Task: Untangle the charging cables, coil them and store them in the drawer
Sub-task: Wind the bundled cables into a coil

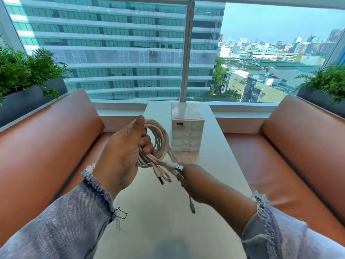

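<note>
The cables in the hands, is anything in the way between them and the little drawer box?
Nothing visible stands between them. The coiled cables hang in the left hand, the right hand pinching one plug end, just in front of the drawer box on the table. Its drawers all look shut, so one must be pulled open first.

Table (220, 165): white, glossy, narrow, running from the near edge to the far window sill, between two brown seats. One item stands directly on it: a small pale drawer unit (187, 136), upright at the far end, right of centre, drawer fronts facing near, all drawers closed.
</note>
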Motion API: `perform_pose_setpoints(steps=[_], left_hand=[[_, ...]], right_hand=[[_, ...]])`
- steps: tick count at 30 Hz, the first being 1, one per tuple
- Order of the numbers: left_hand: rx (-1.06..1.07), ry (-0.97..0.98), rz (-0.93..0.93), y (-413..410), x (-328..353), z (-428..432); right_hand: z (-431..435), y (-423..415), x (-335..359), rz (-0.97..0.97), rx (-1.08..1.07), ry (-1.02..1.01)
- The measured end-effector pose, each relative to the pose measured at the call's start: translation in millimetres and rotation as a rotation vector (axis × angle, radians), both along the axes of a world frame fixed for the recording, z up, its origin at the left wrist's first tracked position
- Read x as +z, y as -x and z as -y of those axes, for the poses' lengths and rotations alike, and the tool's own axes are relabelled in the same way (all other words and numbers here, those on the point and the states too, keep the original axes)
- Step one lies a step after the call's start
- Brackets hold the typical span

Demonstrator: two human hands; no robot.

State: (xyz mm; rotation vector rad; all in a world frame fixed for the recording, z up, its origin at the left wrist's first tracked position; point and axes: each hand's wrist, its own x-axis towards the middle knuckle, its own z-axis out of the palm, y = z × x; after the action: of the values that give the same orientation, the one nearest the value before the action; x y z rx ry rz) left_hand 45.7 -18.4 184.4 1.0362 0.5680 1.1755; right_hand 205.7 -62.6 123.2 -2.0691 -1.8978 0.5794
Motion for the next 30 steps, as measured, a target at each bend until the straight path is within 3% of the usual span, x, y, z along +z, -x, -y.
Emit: perform_pose_setpoints(steps=[9,18,21,25,30], left_hand=[[0.086,-0.02,0.104,0.8,-4.4,-16.3],[0.161,-0.291,-0.21,10.2,-19.3,-29.8],[0.237,-0.343,-0.402,12.0,-27.1,-30.8],[0.292,-0.526,-0.587,10.2,-28.3,-24.2],[0.042,-0.645,-0.693,17.5,-27.2,-20.0]], right_hand=[[5.5,35.5,-10.5,0.073,0.152,-0.106],[13.4,43.4,21.3,-0.001,0.265,-0.176],[15.1,45.5,36.8,-0.18,0.26,-0.119],[14.4,39.6,55.3,-0.638,0.208,0.006],[12.6,26.9,69.5,-0.896,0.129,0.059]])
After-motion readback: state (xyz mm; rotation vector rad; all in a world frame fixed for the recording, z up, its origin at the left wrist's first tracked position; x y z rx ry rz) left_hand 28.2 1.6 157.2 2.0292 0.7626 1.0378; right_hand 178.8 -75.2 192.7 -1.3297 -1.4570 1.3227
